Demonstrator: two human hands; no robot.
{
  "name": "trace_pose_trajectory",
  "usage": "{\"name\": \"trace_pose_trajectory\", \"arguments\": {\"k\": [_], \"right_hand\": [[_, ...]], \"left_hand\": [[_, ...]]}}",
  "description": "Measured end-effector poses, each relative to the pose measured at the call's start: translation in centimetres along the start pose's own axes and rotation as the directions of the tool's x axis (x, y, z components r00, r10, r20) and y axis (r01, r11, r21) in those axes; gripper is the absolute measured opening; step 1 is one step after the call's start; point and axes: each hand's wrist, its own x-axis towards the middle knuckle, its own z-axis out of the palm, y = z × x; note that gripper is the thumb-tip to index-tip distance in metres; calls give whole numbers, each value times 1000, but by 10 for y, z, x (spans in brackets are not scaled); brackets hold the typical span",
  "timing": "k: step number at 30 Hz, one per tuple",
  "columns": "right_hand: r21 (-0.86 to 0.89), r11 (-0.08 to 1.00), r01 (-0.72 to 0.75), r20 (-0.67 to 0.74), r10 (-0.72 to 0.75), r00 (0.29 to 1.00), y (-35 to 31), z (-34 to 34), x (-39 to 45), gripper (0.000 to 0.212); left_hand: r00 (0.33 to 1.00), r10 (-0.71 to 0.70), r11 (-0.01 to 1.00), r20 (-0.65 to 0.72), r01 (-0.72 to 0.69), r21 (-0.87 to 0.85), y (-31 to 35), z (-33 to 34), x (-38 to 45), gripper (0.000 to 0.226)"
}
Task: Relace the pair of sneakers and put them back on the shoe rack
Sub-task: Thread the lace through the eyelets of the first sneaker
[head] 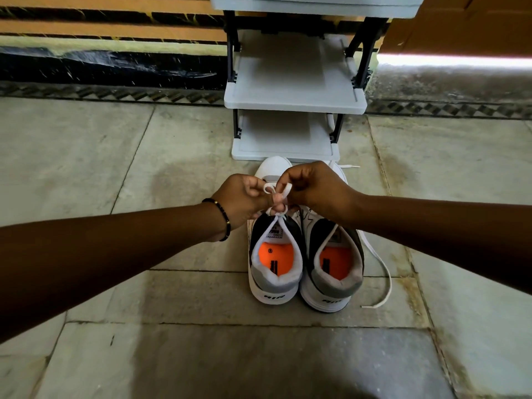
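Observation:
Two white, grey and black sneakers with orange insoles stand side by side on the floor, heels toward me. Over the left sneaker (275, 266) my left hand (243, 198) and my right hand (315, 188) each pinch a loop of its white lace (277, 192), forming a bow above the tongue. The right sneaker (334, 269) has a loose white lace (380, 272) trailing onto the floor at its right side. My hands hide both sneakers' middles. Just beyond the toes stands the grey shoe rack (293, 105) with bare shelves.
Stone floor tiles (172, 326) spread all around the shoes. A dark skirting and striped wall (100, 47) run behind the rack. A brown door or panel (460, 24) fills the upper right.

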Motion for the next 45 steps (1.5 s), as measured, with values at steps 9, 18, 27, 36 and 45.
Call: {"name": "trace_pose_trajectory", "arguments": {"k": [9, 18, 27, 36, 45], "right_hand": [[-11, 997, -73, 94, 74, 993, -3, -8, -3, 5], [142, 976, -168, 94, 155, 983, -1, -9, 0, 14], [96, 986, -134, 34, 132, 991, 3, -4, 1, 16], [-510, 794, 330, 174, -280, 944, -10, -9, -2, 15], [-499, 856, 137, 68, -119, 991, -2, -5, 5, 14]], "left_hand": [[998, 6, 998, 57, -9, 66, 4, -2, -1, 20], [994, -14, 994, 112, 1, 111, 9, -7, -1, 21], [986, 26, 995, 167, -41, 88, 4, -3, 1, 24], [979, -180, 980, 99, 187, -70, 3, -1, 3, 12], [995, -53, 998, 80, 56, -29, -7, -10, -1, 29]]}}
